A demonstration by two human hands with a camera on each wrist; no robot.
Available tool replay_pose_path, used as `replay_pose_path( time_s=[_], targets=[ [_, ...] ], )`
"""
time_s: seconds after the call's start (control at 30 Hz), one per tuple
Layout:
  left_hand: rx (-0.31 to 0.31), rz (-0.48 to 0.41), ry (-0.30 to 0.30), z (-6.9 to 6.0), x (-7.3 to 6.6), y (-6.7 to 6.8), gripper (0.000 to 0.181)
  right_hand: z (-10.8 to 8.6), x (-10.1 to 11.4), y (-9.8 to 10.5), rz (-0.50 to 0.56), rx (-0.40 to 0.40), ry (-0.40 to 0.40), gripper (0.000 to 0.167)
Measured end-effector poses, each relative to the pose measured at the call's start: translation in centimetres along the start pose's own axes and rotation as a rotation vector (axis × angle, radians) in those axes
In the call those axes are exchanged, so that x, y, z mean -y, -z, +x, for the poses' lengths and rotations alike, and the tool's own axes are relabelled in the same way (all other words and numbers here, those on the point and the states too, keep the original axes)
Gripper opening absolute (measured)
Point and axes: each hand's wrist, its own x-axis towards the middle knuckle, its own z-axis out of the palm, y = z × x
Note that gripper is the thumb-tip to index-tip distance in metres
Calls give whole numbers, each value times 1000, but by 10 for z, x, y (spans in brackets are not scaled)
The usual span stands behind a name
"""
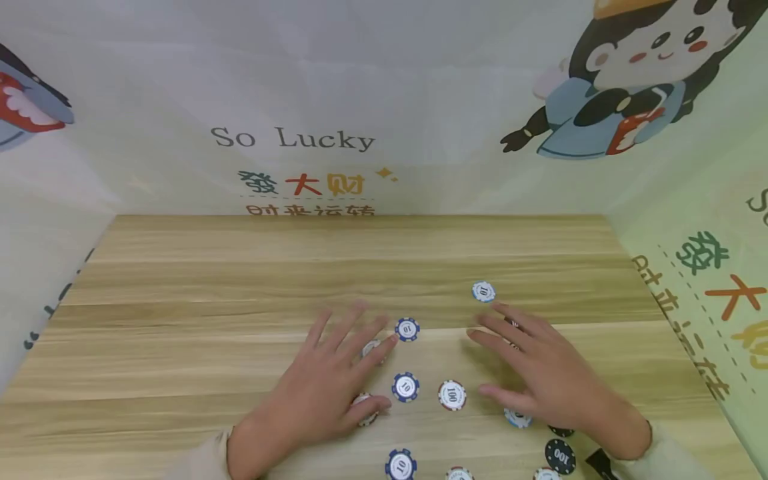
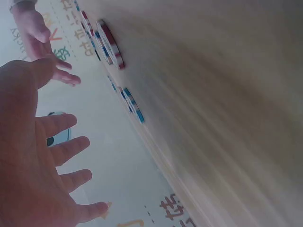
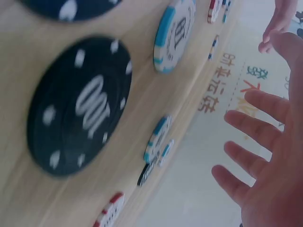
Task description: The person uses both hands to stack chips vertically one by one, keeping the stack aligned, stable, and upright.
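Head view: left grip [image 1: 321, 383] and right grip [image 1: 546, 373] hover palm-down above the bench [image 1: 180, 333], both released with fingers spread, poker chips [image 1: 452, 395] lying flat on it beneath and between them.

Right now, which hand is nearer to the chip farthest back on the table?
Right: in the head view, the right hand is just short of that chip, on its near side. The left hand is farther off, to the chip's left.
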Motion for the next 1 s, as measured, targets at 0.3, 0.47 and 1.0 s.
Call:
replay_pose_path(
  time_s=[0.3, 0.47, 1.0],
  targets=[
    [129, -42, -42, 4, -19, 0, 70, 10, 11, -9, 22, -2, 85, 56],
    [166, -26, -99, 8, -30, -3, 68, 12, 17, -12, 28, 36, 90, 52],
    [204, 57, -216, 25, -50, -13, 67, 15, 24, -18, 15, 134, 113, 44]
  ],
)
